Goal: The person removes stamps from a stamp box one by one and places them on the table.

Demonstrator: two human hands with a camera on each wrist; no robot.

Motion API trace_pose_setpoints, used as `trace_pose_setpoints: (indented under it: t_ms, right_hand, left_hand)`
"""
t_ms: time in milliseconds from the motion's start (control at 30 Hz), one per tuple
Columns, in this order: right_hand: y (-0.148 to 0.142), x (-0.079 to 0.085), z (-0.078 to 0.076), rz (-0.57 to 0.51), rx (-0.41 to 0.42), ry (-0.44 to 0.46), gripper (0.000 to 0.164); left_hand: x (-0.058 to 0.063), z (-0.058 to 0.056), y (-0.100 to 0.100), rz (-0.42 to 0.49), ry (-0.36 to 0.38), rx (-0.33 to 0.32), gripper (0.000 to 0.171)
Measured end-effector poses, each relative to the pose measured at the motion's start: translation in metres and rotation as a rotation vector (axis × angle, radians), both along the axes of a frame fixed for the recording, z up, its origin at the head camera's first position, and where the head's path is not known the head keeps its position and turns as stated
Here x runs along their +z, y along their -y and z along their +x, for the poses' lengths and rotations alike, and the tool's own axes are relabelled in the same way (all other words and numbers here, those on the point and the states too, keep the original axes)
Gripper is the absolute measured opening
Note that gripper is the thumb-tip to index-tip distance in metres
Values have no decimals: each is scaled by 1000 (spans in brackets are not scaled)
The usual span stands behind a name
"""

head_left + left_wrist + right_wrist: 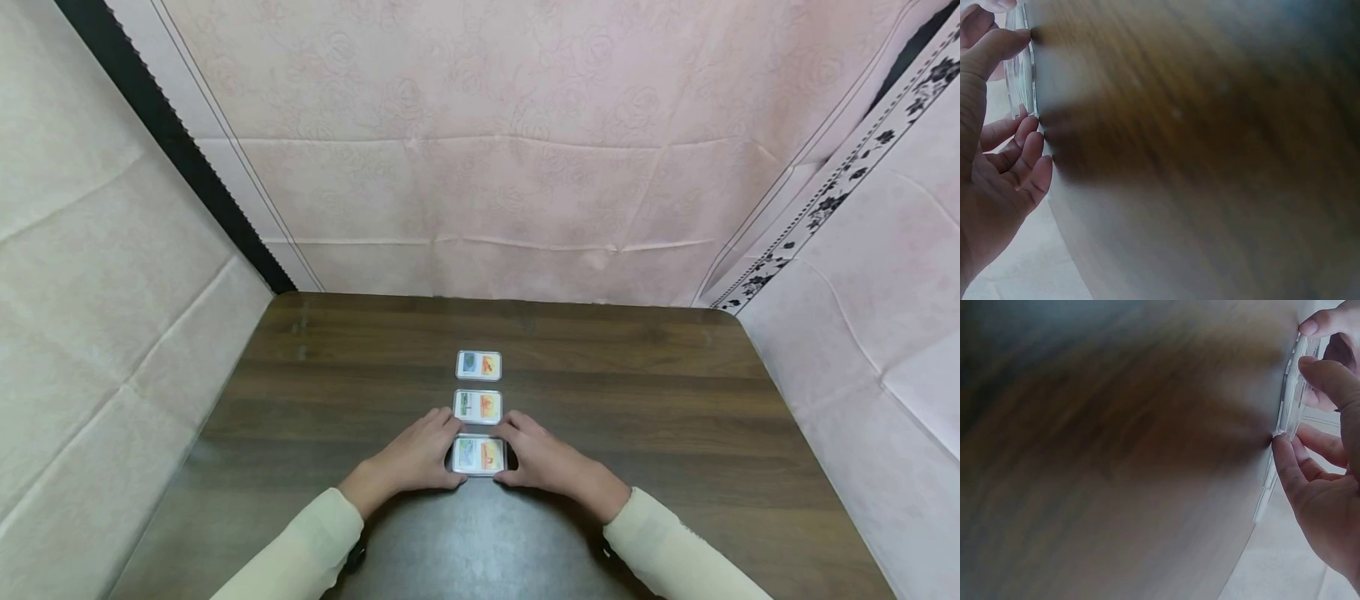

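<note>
While the far card case (478, 365) and middle card case (477, 406) look placed, the left hand (420, 454) and right hand (545, 456) pinch the nearest card case (478, 455) on the wooden table (637, 375), not yet released.

front case (478, 455): clear plastic from the look of it, smooth and shiny at the edges
tabletop (637, 400): wood grain look, pretty smooth, bit of a glossy sheen up front
back drape (480, 192): matt cloth, kinda creased
sleeves (315, 533): matt cloth too
</note>
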State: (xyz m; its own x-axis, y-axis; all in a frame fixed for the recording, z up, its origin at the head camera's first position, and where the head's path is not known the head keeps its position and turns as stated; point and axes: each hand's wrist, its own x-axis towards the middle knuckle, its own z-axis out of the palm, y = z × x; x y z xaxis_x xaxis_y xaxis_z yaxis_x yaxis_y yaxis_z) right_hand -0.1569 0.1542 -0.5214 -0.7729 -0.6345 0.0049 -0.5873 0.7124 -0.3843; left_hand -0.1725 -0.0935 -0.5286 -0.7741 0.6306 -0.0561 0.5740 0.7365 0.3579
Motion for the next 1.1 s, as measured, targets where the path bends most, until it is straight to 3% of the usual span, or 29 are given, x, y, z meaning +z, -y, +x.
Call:
trace_pose_setpoints:
  t_ms: [367, 767, 1100]
  right_hand:
    - [-5, 1, 0, -8, -3, -5, 63]
    - [-11, 7, 2, -8, -41, 24, 60]
    - [-25, 11, 6, -24, -56, -15, 57]
  left_hand:
    - [1, -1, 0, -5, 45, 22, 66]
    - [-1, 0, 1, -4, 15, 18, 62]
    - [-2, 1, 0, 11, -2, 15, 61]
